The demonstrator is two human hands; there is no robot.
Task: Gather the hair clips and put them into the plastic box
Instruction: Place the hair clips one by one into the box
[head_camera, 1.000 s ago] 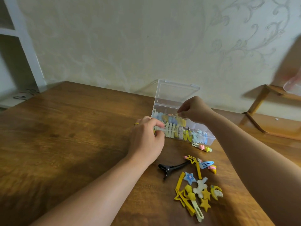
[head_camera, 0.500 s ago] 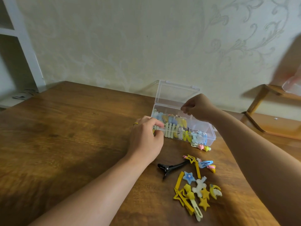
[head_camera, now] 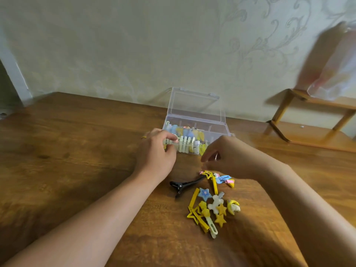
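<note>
A clear plastic box [head_camera: 195, 107] stands open on the wooden table [head_camera: 73, 151], its lid upright and several pastel hair clips [head_camera: 187, 134] inside. My left hand [head_camera: 156, 156] grips the box's front left corner. My right hand [head_camera: 231, 159] hovers just in front of the box, fingers loosely curled and blurred, with nothing visible in them. Right below its fingertips lie a yellow star clip [head_camera: 209, 175] and a blue clip [head_camera: 223, 178]. A black clip [head_camera: 185, 185] lies to their left. Nearer me is a pile of yellow, white and blue clips [head_camera: 212, 208].
The box sits close to the wall at the table's far edge. A low wooden stand [head_camera: 308, 132] is at the right, with a clear plastic bag [head_camera: 335, 74] on it. A white shelf post [head_camera: 11, 78] is at the far left.
My right hand has left the box's top and come down and toward me, over the loose clips. My left hand stays on the box corner.
</note>
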